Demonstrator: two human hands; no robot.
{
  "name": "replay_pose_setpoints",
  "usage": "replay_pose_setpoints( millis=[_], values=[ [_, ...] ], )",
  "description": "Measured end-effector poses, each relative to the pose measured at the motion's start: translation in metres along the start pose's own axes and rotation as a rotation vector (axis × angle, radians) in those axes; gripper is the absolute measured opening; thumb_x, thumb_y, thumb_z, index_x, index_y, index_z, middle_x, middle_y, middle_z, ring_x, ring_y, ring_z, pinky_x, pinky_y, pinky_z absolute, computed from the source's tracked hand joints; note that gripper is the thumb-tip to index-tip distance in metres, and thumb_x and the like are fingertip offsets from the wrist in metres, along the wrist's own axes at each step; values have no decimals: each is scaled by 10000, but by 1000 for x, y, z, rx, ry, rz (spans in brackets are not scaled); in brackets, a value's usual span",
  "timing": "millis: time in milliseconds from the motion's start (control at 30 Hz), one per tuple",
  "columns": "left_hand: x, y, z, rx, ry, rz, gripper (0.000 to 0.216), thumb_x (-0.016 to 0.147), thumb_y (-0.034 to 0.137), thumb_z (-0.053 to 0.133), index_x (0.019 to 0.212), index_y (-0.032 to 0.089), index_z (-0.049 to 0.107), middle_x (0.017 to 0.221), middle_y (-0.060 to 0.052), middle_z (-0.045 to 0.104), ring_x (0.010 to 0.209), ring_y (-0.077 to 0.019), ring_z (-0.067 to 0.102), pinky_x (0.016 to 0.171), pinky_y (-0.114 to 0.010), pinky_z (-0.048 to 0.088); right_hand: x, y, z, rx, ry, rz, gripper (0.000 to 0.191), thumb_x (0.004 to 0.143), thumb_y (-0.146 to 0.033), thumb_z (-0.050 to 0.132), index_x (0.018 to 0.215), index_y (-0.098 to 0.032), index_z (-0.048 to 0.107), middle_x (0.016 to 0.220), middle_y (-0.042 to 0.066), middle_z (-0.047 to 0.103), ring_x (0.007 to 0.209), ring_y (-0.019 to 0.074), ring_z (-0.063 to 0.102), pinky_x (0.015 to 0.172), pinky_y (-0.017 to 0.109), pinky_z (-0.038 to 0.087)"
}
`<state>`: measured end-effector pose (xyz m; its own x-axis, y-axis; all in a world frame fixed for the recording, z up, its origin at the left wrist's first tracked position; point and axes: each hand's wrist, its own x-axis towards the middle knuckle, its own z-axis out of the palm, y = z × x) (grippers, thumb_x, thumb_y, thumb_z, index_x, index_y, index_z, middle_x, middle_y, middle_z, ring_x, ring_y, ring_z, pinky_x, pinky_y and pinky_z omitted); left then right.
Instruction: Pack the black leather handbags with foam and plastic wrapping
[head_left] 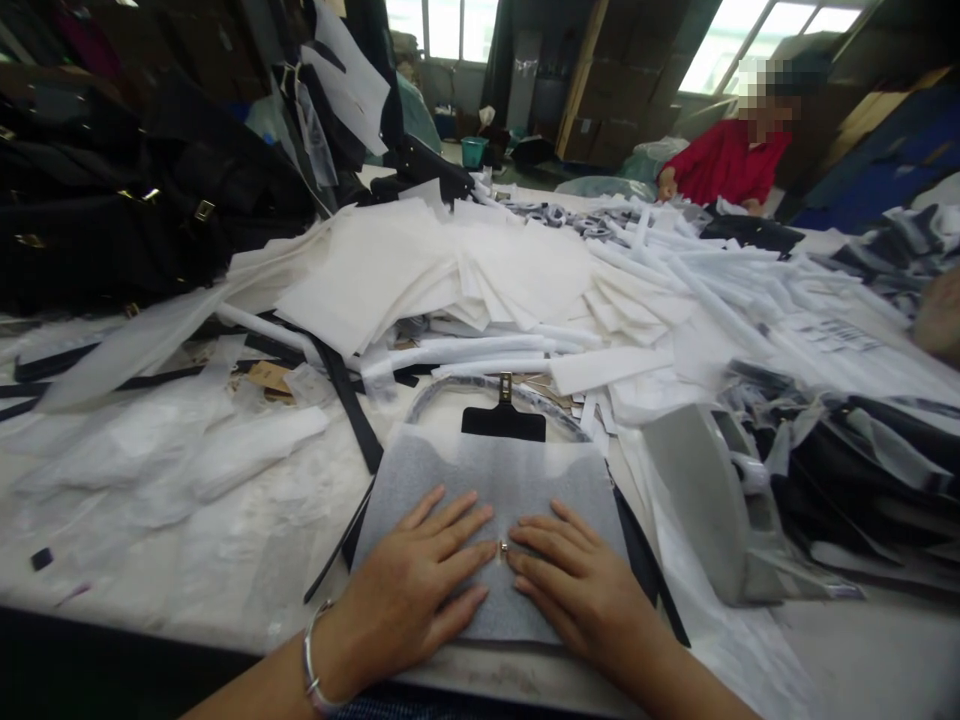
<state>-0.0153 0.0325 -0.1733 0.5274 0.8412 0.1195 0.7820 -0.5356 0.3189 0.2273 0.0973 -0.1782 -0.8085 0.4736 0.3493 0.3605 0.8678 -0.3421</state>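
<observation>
At the left, crumpled clear plastic (150, 460) lies over the desk (187, 600), with a black strip (349, 410) slanting in toward the work; loose wrap like this is best kept from sliding under the sheet's edge. The left hand (420, 580) lies flat, fingers spread and gripping nothing, its palm low on the near left part of a grey-white packing sheet (495, 470). That sheet lies over a black handbag (637, 560), directly in front of the person, whose dark edges show on both sides. Between the fingertips of the two hands a small metal clasp (502, 548) shows through the sheet; light, even pressure around it, rather than on it, would probably spare the sheet from tearing. Beyond the sheet's far edge, the plastic-wrapped handle (420, 398) arches over the black flap (504, 424) with its gold-toned buckle (506, 387), both best left uncreased. The right hand (585, 580) mirrors the other, flattened and holding nothing, fingers pointing inward to the clasp; matching its pressure to the left's should help the sheet lie square. Farther right, a grey object (705, 500), perhaps a tape dispenser, stands near more black bags (862, 480).
</observation>
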Motion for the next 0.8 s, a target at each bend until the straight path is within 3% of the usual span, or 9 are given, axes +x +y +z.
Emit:
replay_pose_setpoints(
  millis=[133,233,333,500,800],
  values=[
    [2,2,-2,33,-47,-5,412,973,289,465,1383,248,479,1547,-25,381,1441,-237,312,1168,-534,295,-1,0,0,-12,-85,54,290,935,-176,542,1202,-231,640,1240,64,676,1197,223,595,1096,514,410],
    [5,4,-4,51,-71,-33,435,962,306,488,1393,253,464,1583,-13,307,1459,-227,267,1186,-508,263,-2,0,1,-127,-153,135,480,928,-213,531,1405,-216,485,1521,107,419,1413,296,351,1133,583,318],
    [9,3,-6,76,-71,-65,543,934,372,534,1448,263,397,1598,-26,270,1472,-249,225,1194,-513,223,-1,2,0,-211,-232,205,596,941,-305,514,1506,-247,331,1601,101,241,1463,325,222,1141,615,268],
    [9,-7,-5,111,-48,-43,645,914,433,542,1494,245,333,1597,-49,268,1484,-274,169,1203,-505,158,1,4,1,-235,-294,240,587,968,-428,460,1516,-286,305,1610,76,213,1471,322,190,1155,606,231],
    [2,-7,-3,233,-11,-10,653,921,436,527,1511,266,303,1606,-44,235,1479,-284,188,1200,-506,139,-5,2,5,-353,-167,255,622,954,-479,461,1523,-303,282,1607,66,227,1459,346,224,1133,587,241]
  ],
)
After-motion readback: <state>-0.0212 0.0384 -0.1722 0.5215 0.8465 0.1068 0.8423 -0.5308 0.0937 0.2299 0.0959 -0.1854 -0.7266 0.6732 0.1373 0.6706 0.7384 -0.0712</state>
